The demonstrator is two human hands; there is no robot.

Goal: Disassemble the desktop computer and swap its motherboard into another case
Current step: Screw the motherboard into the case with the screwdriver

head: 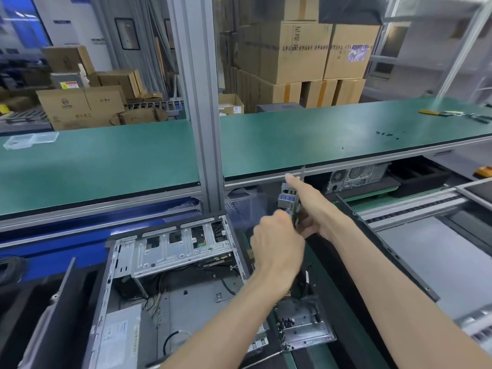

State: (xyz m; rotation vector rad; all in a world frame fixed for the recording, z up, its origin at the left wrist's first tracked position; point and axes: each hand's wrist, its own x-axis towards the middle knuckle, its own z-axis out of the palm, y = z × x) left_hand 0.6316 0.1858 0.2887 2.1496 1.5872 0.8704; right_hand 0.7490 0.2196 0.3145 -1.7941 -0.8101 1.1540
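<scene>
An open desktop case (170,294) lies on its side at lower left, its floor bare apart from loose cables and a drive cage. The motherboard (288,198) is held upright and edge-on between the case and the shelf, its rear ports facing me. My left hand (277,243) grips the board's lower edge with curled fingers. My right hand (311,206) holds the board's far side, its forefinger stretched up along the top edge. Much of the board is hidden behind my hands. A second case (356,177) stands under the shelf at the right.
A green shelf (319,134) runs across above the work area, with several small black screws (387,133) and tools (452,115) at its right. An aluminium post (202,102) stands in the middle. A metal bracket (303,326) lies by my left forearm. A roller conveyor (415,209) lies at the right.
</scene>
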